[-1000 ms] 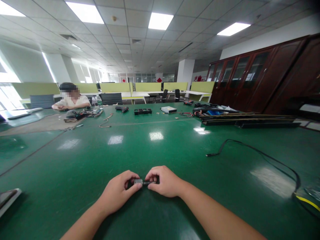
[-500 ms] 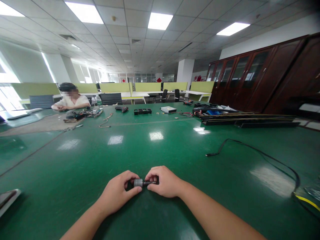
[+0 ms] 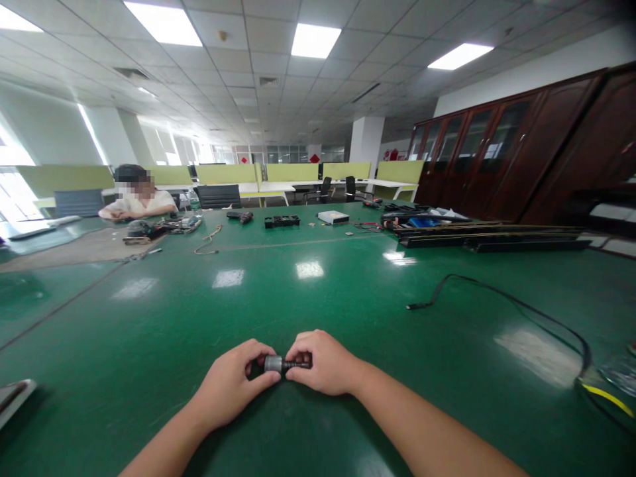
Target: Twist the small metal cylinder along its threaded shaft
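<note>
Both my hands rest on the green table (image 3: 348, 291) near its front edge. Between them lies a small metal cylinder with a dark threaded shaft (image 3: 283, 364). My left hand (image 3: 231, 384) pinches the silver cylinder end with thumb and fingers. My right hand (image 3: 320, 363) is closed around the dark shaft end. The part sits just above or on the table surface; I cannot tell which.
A black cable (image 3: 497, 301) loops across the table to the right, ending by a yellow wire (image 3: 609, 397). Long dark rails (image 3: 491, 238) lie at the far right. A seated person (image 3: 136, 199) works at the far left among tools. A tray corner (image 3: 12, 397) shows left.
My hands and the part stay in nearly the same place; the fingers shift slightly on the part. The view has drifted a little.
</note>
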Motion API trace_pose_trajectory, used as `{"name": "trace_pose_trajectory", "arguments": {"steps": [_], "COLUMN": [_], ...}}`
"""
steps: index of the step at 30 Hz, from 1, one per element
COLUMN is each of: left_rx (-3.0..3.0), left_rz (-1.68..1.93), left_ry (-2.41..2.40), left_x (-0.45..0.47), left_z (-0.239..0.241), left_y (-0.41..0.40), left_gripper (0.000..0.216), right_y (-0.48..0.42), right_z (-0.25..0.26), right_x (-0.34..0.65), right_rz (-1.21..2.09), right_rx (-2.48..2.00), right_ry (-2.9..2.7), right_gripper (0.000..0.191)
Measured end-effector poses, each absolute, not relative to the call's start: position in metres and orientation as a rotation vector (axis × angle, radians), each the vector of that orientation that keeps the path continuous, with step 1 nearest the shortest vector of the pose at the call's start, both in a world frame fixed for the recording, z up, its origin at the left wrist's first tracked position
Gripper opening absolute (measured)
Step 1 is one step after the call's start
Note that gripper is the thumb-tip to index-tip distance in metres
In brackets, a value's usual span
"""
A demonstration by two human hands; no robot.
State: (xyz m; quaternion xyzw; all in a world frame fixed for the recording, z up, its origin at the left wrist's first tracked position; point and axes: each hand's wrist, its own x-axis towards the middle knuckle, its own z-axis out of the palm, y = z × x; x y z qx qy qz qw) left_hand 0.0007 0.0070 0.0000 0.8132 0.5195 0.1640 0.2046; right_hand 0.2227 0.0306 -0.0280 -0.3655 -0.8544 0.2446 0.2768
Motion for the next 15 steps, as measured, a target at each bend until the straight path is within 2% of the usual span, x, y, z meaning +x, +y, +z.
{"name": "trace_pose_trajectory", "arguments": {"steps": [15], "left_rx": [2.254], "left_rz": [0.454], "left_ry": [1.456], "left_x": [0.0024], "left_z": [0.0007], "left_y": [0.0061], "left_gripper": [0.029], "right_y": [0.0285], "right_z": [-0.0240], "right_x": [0.2231], "right_rz": [0.646], "right_rx": [-0.991], "right_ry": [-2.285], "right_gripper": [0.015]}}
